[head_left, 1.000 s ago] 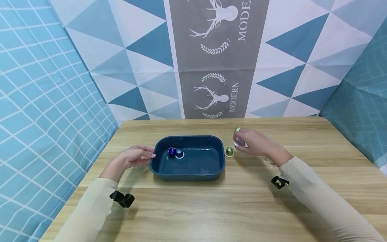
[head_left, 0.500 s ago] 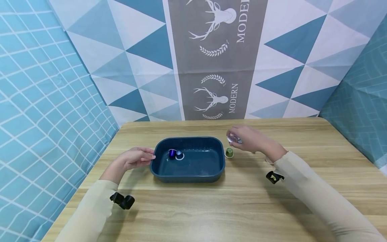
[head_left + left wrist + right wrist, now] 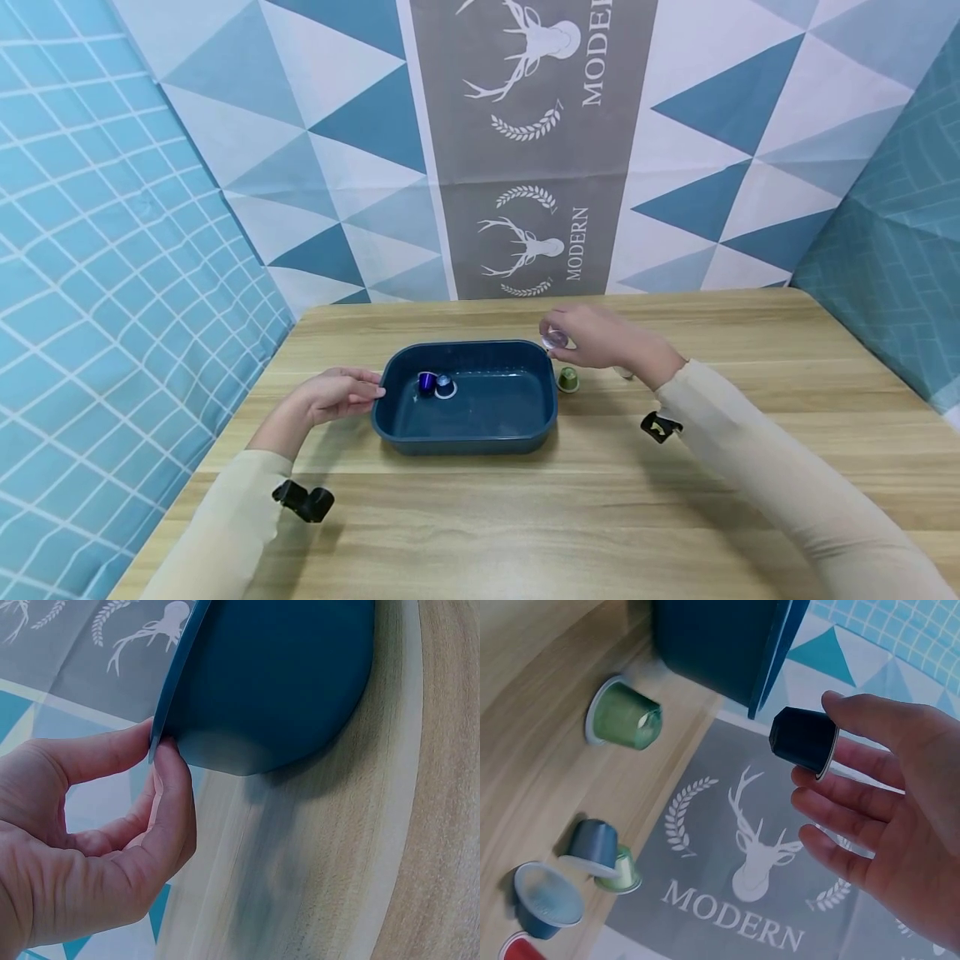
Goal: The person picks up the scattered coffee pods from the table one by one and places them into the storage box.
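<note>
Right hand (image 3: pixel 600 337) pinched dark capsule (image 3: pixel 801 739) near blue tray's (image 3: pixel 495 408) far right corner, left hand (image 3: pixel 337 395) pinched tray's left rim, two capsules (image 3: pixel 445 386) sat inside, green capsule (image 3: pixel 568 380) was on desk (image 3: pixel 480 525) just right.

Your table (image 3: pixel 480 525): wood-grain top, light, planked pattern. On it, before you, stands a dark blue tray (image 3: pixel 465 445), upright. Just beside the tray's right end: one green capsule (image 3: pixel 568 379). Seen in your right wrist view, farther from the tray, a loose group: grey-blue capsule (image 3: pixel 594 841), pale green capsule (image 3: pixel 620 871) (contact between these two unclear), pale-lidded blue capsule (image 3: pixel 549 896), red capsule (image 3: pixel 521 949), cut by the frame edge.
</note>
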Action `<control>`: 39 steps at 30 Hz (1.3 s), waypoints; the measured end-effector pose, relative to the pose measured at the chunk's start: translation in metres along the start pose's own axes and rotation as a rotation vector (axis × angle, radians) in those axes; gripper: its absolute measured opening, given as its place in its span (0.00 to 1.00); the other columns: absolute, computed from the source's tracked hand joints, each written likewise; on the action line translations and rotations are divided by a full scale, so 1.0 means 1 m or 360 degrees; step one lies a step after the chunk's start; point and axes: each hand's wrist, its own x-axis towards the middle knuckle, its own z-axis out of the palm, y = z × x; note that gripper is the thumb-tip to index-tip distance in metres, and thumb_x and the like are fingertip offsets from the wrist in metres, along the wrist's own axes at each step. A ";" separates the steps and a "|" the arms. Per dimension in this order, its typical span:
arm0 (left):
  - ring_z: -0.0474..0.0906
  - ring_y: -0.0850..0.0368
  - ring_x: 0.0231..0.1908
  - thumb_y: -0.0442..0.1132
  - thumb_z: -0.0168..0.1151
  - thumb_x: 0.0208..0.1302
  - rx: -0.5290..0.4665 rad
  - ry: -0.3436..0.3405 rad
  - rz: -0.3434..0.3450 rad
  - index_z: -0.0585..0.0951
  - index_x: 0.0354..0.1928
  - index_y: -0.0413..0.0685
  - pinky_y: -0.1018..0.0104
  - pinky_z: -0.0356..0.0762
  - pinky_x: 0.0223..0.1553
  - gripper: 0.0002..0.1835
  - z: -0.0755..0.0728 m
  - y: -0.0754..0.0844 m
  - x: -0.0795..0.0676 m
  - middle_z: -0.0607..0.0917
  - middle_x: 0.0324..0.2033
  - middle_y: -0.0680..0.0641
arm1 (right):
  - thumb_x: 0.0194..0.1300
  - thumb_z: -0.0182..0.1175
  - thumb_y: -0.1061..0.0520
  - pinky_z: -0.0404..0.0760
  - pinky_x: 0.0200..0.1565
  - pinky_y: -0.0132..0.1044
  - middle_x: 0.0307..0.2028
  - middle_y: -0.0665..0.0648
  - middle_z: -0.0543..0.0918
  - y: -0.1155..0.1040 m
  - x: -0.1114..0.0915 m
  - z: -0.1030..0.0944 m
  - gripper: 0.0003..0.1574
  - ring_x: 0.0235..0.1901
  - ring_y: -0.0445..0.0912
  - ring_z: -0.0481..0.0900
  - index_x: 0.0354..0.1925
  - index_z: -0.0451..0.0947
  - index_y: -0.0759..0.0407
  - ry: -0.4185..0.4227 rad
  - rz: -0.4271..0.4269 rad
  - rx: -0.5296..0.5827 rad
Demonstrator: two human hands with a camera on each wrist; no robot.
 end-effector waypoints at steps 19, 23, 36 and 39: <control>0.81 0.70 0.32 0.30 0.55 0.66 0.0004 -0.0014 0.0001 0.57 0.66 0.24 0.76 0.82 0.39 0.31 -0.003 -0.002 0.002 0.84 0.29 0.57 | 0.63 0.64 0.52 0.75 0.35 0.34 0.30 0.51 0.79 -0.022 0.036 -0.002 0.11 0.30 0.42 0.73 0.40 0.79 0.57 -0.0170 -0.0041 -0.0013; 0.81 0.70 0.32 0.30 0.56 0.66 0.0006 -0.0024 0.0003 0.56 0.66 0.24 0.76 0.82 0.40 0.31 -0.003 -0.002 0.003 0.84 0.30 0.57 | 0.63 0.64 0.52 0.76 0.35 0.34 0.32 0.53 0.80 -0.025 0.039 -0.005 0.12 0.30 0.43 0.73 0.42 0.79 0.58 -0.0202 -0.0037 -0.0005; 0.81 0.70 0.32 0.30 0.55 0.66 -0.0006 -0.0032 -0.0005 0.57 0.65 0.25 0.76 0.82 0.39 0.29 -0.003 -0.002 0.003 0.84 0.29 0.57 | 0.63 0.64 0.49 0.77 0.37 0.35 0.31 0.51 0.81 -0.035 0.057 0.000 0.13 0.31 0.43 0.76 0.40 0.79 0.56 -0.0275 -0.0062 -0.0033; 0.81 0.70 0.32 0.31 0.54 0.67 0.0007 -0.0035 -0.0003 0.57 0.65 0.25 0.76 0.82 0.40 0.29 -0.004 -0.003 0.003 0.83 0.29 0.57 | 0.63 0.64 0.49 0.77 0.37 0.35 0.31 0.50 0.81 -0.037 0.061 0.002 0.13 0.31 0.43 0.76 0.41 0.79 0.55 -0.0292 -0.0056 -0.0043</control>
